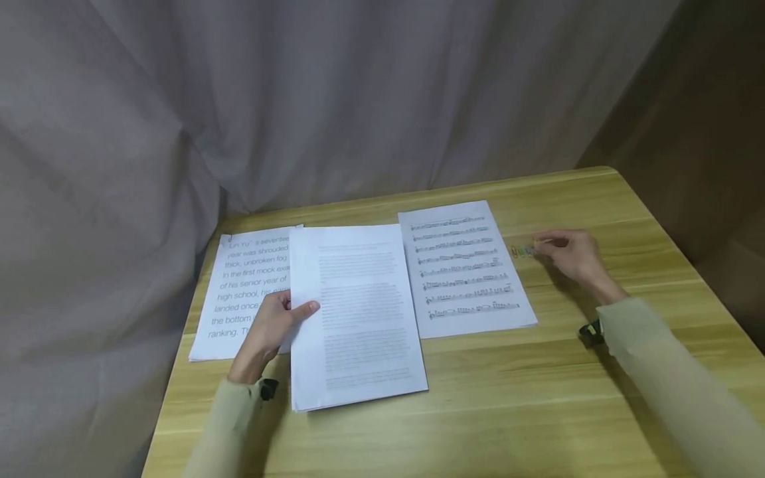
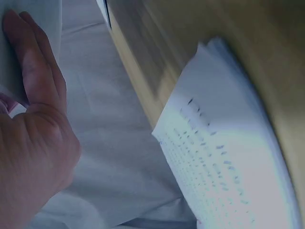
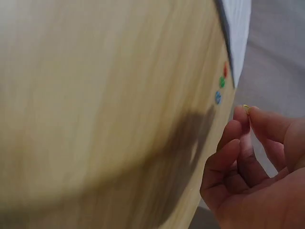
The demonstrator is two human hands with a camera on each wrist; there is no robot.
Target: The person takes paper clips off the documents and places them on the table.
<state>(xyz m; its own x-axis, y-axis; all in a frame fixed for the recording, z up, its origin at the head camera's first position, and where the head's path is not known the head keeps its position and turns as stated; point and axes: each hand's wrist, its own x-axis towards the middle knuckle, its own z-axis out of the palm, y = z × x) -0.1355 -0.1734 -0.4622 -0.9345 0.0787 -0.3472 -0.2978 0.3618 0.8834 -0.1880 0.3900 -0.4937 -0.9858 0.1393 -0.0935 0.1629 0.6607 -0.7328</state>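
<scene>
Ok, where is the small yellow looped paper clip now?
In the right wrist view, the yellow clip is right of centre, pinched by the bare right hand, below and right of the small blue clip on the wood-grain table.

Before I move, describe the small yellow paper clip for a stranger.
On the tan wood-grain table, find the white printed music sheet. Right of it, the right hand pinches the yellow paper clip. The loose clips are red, green and blue.

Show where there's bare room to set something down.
Bare table lies nearside of the sheet music, between the held papers and right sleeve; another patch lies beyond the paper clips. Crowded: leftward, where the left hand and held papers partly hide the text sheet.
</scene>
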